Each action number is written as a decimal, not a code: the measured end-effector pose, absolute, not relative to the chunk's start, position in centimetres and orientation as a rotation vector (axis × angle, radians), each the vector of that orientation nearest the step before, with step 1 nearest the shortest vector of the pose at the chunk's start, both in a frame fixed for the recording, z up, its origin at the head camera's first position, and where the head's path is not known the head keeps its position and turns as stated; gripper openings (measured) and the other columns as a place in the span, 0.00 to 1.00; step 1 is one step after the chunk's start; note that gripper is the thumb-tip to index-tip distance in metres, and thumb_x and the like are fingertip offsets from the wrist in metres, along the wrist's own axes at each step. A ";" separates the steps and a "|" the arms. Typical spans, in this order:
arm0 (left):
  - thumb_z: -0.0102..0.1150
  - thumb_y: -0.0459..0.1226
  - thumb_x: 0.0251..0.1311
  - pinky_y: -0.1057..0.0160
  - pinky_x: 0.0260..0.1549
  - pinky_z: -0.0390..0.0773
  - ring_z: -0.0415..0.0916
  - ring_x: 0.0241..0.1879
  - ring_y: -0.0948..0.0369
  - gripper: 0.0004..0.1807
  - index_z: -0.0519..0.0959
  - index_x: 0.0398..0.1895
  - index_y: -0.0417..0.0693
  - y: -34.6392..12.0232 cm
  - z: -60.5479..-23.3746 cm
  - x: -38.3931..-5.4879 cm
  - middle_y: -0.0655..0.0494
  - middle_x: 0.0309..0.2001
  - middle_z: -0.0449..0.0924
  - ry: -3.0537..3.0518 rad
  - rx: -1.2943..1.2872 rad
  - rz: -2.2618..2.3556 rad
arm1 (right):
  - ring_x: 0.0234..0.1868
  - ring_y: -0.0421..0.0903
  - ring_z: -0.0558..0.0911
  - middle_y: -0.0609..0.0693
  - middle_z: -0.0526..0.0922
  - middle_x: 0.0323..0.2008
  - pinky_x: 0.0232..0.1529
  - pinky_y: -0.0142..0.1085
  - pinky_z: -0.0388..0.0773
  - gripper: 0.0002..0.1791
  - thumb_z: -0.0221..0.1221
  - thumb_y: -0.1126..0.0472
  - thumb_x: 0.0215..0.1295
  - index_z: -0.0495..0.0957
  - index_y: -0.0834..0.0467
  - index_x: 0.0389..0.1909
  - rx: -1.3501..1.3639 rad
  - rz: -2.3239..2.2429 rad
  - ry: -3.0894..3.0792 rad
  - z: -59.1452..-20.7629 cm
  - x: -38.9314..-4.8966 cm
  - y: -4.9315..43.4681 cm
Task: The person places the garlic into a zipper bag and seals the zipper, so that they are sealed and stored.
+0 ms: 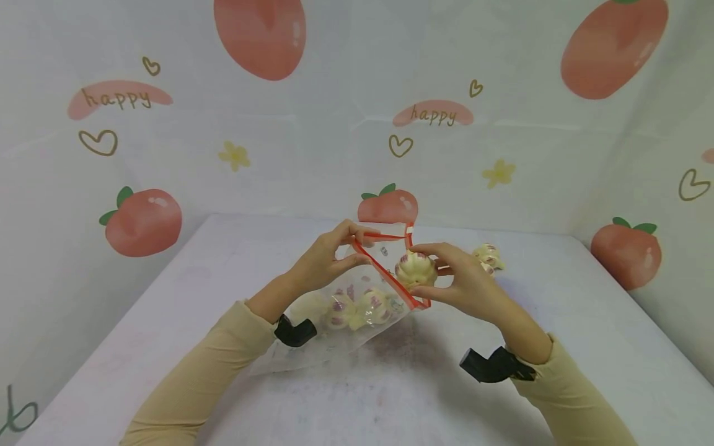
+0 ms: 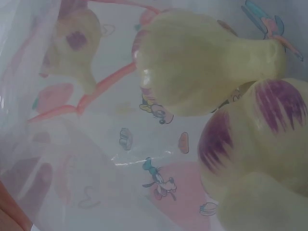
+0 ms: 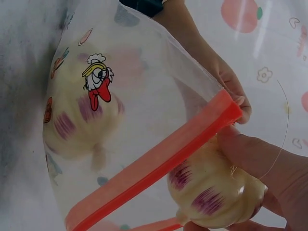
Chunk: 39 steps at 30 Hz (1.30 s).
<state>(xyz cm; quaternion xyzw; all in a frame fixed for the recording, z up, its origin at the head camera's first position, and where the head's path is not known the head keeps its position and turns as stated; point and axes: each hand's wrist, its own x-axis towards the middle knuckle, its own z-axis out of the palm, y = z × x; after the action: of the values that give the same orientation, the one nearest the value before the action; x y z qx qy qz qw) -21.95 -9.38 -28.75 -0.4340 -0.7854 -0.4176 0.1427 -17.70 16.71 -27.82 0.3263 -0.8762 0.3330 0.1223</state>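
Observation:
A clear zip bag (image 1: 312, 347) with a red zip edge and cartoon prints is held by its mouth in my left hand (image 1: 329, 254), fingers and thumb pinching the edge. Inside lie several garlic bulbs (image 1: 374, 306), cream with purple streaks, seen close through the plastic in the left wrist view. My right hand (image 1: 463, 279) grips another garlic bulb (image 1: 415, 269) at the bag's parted mouth. In the right wrist view this bulb (image 3: 216, 192) sits beside the red zip strip (image 3: 159, 163), with the thumb over its upper side.
More garlic (image 1: 488, 255) lies on the white table (image 1: 357, 409) behind my right hand. A white backdrop (image 1: 334, 124) printed with fruit and hearts rises at the table's far edge. Black wrist mounts (image 1: 491, 365) sit on both forearms.

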 end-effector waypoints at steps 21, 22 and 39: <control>0.63 0.34 0.53 0.52 0.56 0.75 0.80 0.47 0.49 0.18 0.65 0.42 0.40 -9.3 -28.8 -22.1 0.45 0.42 0.78 -2.252 -1.270 -1.188 | 0.38 0.48 0.78 0.57 0.79 0.48 0.40 0.37 0.82 0.28 0.67 0.67 0.51 0.72 0.63 0.56 1.013 1.052 -2.618 -29.3 -19.2 14.8; 0.63 0.33 0.53 0.52 0.56 0.75 0.80 0.47 0.49 0.18 0.65 0.42 0.40 -9.3 -28.8 -22.1 0.45 0.41 0.78 -2.252 -1.269 -1.185 | 0.38 0.48 0.78 0.57 0.79 0.48 0.40 0.37 0.81 0.29 0.67 0.67 0.51 0.72 0.62 0.56 1.006 1.051 -2.625 -29.3 -19.3 14.7; 0.61 0.38 0.54 0.51 0.56 0.75 0.80 0.47 0.50 0.18 0.65 0.41 0.40 -9.2 -28.9 -22.1 0.45 0.41 0.77 -2.243 -1.285 -1.185 | 0.31 0.44 0.79 0.57 0.80 0.47 0.27 0.28 0.78 0.29 0.69 0.62 0.50 0.73 0.60 0.55 0.923 1.082 -2.687 -29.4 -19.4 13.7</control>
<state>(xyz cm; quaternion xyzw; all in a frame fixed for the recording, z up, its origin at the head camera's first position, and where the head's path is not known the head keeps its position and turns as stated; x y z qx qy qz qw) -22.11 -9.16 -28.93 -0.4469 -0.7800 -0.4122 0.1484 -19.43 13.68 -29.43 0.3030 -0.8828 0.3554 0.0506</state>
